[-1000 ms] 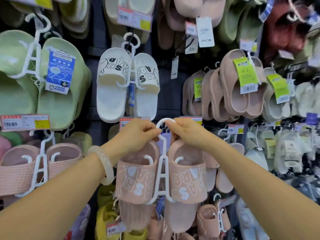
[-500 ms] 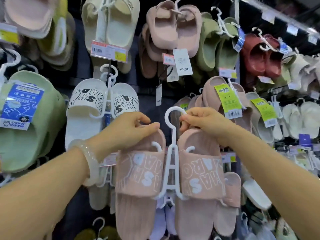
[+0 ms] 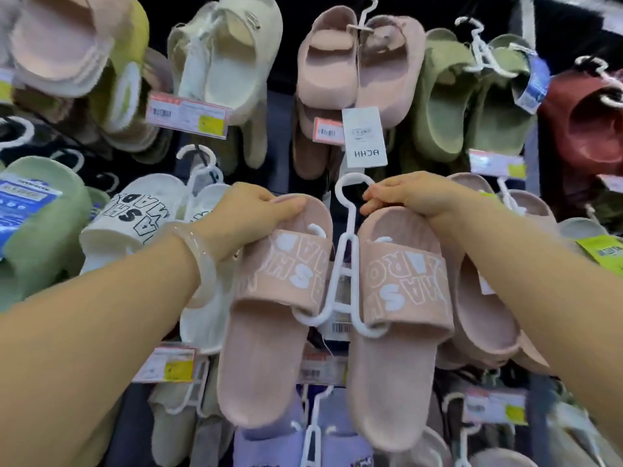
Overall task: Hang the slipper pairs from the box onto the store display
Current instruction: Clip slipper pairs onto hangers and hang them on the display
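Note:
I hold a pink slipper pair point(image 3: 397, 332) with white lettering, clipped on a white plastic hanger point(image 3: 345, 257), up in front of the store display. My left hand point(image 3: 249, 220) grips the heel end of the left slipper point(image 3: 266, 338). With my right hand point(image 3: 414, 197) I pinch the hanger's hook beside the top of the right slipper. The hook's loop sits free between my hands, just below a white ACHH tag point(image 3: 364, 136). The box is not in view.
The wall is crowded with hung pairs: a white lettered pair point(image 3: 135, 217) at left, green slippers point(image 3: 43, 230) far left, pink pairs point(image 3: 357, 65) above, green point(image 3: 462, 96) and red point(image 3: 586, 116) at upper right, purple ones point(image 3: 269, 443) below. Price labels point(image 3: 188, 116) line the rails.
The view has tilted upward and I have raised the pink pair higher along the display. My grip on slipper and hook stays the same.

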Available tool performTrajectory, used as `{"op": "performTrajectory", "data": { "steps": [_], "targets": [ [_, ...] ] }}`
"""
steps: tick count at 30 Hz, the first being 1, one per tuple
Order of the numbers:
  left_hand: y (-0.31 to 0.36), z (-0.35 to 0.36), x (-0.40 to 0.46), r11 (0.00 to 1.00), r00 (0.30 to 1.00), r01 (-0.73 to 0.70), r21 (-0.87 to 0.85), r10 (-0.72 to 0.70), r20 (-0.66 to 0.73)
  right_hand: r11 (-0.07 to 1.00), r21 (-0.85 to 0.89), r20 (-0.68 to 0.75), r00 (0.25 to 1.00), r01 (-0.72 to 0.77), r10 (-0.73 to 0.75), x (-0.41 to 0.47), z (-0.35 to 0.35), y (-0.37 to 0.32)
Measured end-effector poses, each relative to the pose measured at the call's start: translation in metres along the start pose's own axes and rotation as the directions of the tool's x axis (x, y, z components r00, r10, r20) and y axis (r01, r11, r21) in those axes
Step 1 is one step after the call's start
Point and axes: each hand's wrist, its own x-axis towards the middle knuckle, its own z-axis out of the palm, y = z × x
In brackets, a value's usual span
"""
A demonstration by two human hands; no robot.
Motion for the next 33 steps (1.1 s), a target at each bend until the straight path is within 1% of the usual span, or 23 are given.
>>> {"op": "performTrajectory", "data": {
  "steps": [3, 7, 9, 11, 15, 17, 19, 22, 24, 26, 28, 29, 30, 33],
  "targets": [
    [0.004, 0.003, 0.016, 0.998, 0.998, 0.051, 0.045, -0.049, -0.051, 1.0, -0.001, 0.03, 1.0, 0.0, 0.0, 0.023, -0.003, 0.002],
    [0.009, 0.001, 0.032, 0.995, 0.991, 0.087, 0.054, -0.081, -0.106, 0.996, 0.085, 0.045, 0.999, 0.008, -0.012, 0.05, -0.003, 0.003],
    [0.011, 0.001, 0.039, 0.996, 0.988, 0.081, 0.044, -0.074, -0.132, 0.992, 0.112, 0.029, 0.998, 0.055, -0.058, 0.061, -0.004, 0.001],
    [0.012, 0.002, 0.046, 0.998, 0.984, 0.061, 0.0, -0.06, -0.171, 0.988, 0.115, 0.015, 0.994, 0.105, -0.108, 0.07, -0.006, -0.001],
    [0.012, 0.006, 0.06, 0.995, 0.97, 0.003, -0.097, -0.026, -0.241, 0.983, 0.065, 0.011, 0.985, 0.169, -0.17, 0.084, -0.01, -0.003],
    [0.012, 0.008, 0.066, 0.996, 0.967, -0.014, -0.083, -0.007, -0.253, 0.979, 0.066, 0.009, 0.981, 0.193, -0.194, 0.09, -0.011, -0.002],
    [0.011, 0.01, 0.072, 1.0, 0.967, -0.005, -0.027, -0.002, -0.254, 0.98, 0.041, 0.017, 0.981, 0.192, -0.193, 0.094, -0.011, 0.002],
    [0.005, 0.015, 0.076, 0.997, 0.975, 0.017, 0.07, -0.001, -0.221, 0.987, -0.023, 0.008, 0.988, 0.158, -0.157, 0.1, -0.008, 0.013],
    [0.001, 0.019, 0.072, 0.993, 0.982, -0.016, 0.119, 0.038, -0.187, 0.986, -0.052, -0.023, 0.987, 0.157, -0.158, 0.101, -0.005, 0.019],
    [-0.003, 0.021, 0.064, 0.995, 0.99, -0.022, 0.093, 0.035, -0.137, 0.966, -0.151, -0.106, 0.968, 0.209, -0.226, 0.098, -0.001, 0.019],
    [-0.009, 0.02, 0.056, 0.997, 0.999, 0.034, 0.066, -0.033, -0.025, 0.917, -0.288, -0.164, 0.928, 0.278, -0.333, 0.092, 0.003, 0.02],
    [-0.014, 0.019, 0.054, 0.996, 0.999, 0.045, 0.072, -0.047, 0.025, 0.895, -0.326, -0.157, 0.916, 0.304, -0.369, 0.089, 0.005, 0.021],
    [-0.018, 0.02, 0.051, 0.995, 0.998, 0.023, 0.094, -0.028, 0.056, 0.888, -0.337, -0.134, 0.917, 0.313, -0.374, 0.084, 0.006, 0.024],
    [-0.025, 0.021, 0.04, 0.973, 0.99, -0.102, 0.207, 0.078, 0.121, 0.897, -0.332, -0.044, 0.945, 0.294, -0.325, 0.069, 0.003, 0.038]
  ]
}}
